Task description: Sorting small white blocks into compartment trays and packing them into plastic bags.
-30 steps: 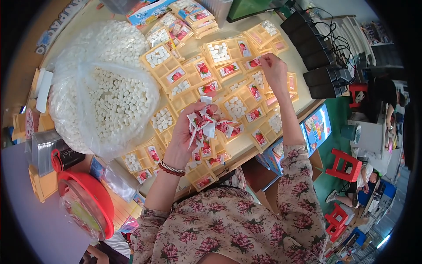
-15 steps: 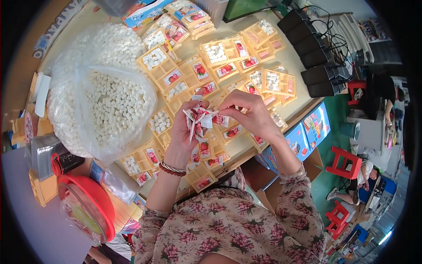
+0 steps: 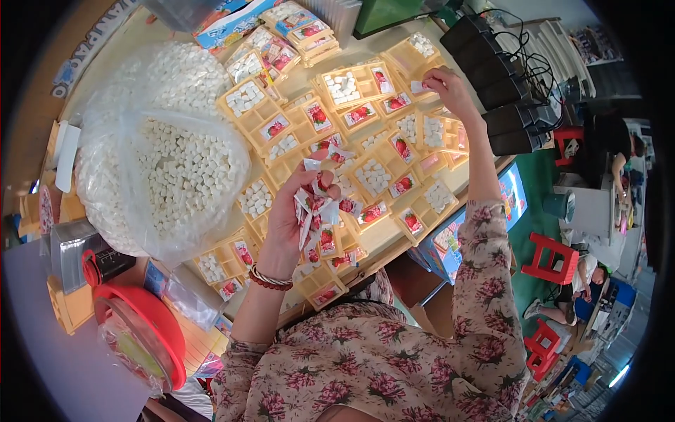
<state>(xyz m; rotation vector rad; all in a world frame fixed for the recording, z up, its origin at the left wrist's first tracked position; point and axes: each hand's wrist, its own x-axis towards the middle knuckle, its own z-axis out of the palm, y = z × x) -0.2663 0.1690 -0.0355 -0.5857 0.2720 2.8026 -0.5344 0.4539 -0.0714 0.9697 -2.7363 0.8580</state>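
Observation:
My left hand (image 3: 283, 211) is closed round a loose bunch of small sachets (image 3: 309, 205), white with red strawberry prints. At the far right of the table, my right hand (image 3: 450, 90) pinches a single sachet (image 3: 418, 87) beside a stack of pale yellow compartment trays (image 3: 404, 65). Many more such trays spread under and around both hands. Several hold small white pieces (image 3: 373, 176) that look like marshmallows in one compartment and a strawberry sachet (image 3: 401, 148) in another.
A big clear bag (image 3: 239, 165) of the white pieces fills the table's left. Stacked filled trays (image 3: 299, 29) stand at the back. Black boxes with cables (image 3: 492, 84) line the right edge. A red basin (image 3: 172, 337) sits lower left; red stools (image 3: 550, 259) and people are beyond.
My right hand has left the bunch and reached forward and right with a sachet between its fingers. My left hand stays nearly in place with the bunch.

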